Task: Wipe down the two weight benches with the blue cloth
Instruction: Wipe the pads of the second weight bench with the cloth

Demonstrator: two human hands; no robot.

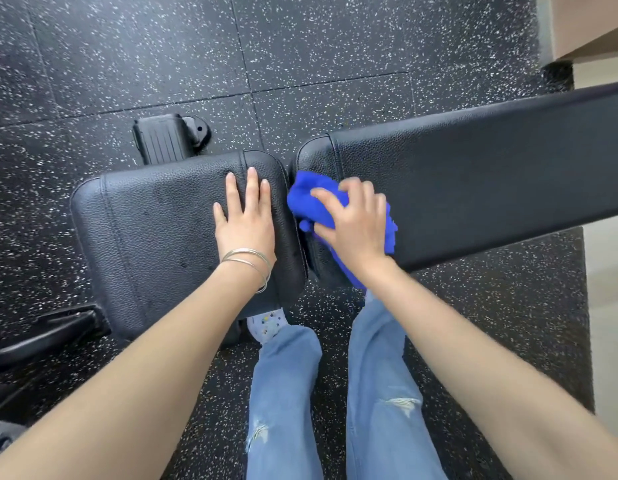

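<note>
The bunched bright-blue cloth sits at the near end of the long black padded bench, right hand fingers clenched around it. The left hand lies flat, fingers released, on the short black leather seat pad. So wadded, the cloth may skip the seam gap.

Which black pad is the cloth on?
The long pad on the right; the right hand presses the blue cloth there. The short pad holds only the left hand.

A black padded seat pad and long back pad are set end to end above speckled rubber flooring; a blue cloth is pressed on the back pad's end.
</note>
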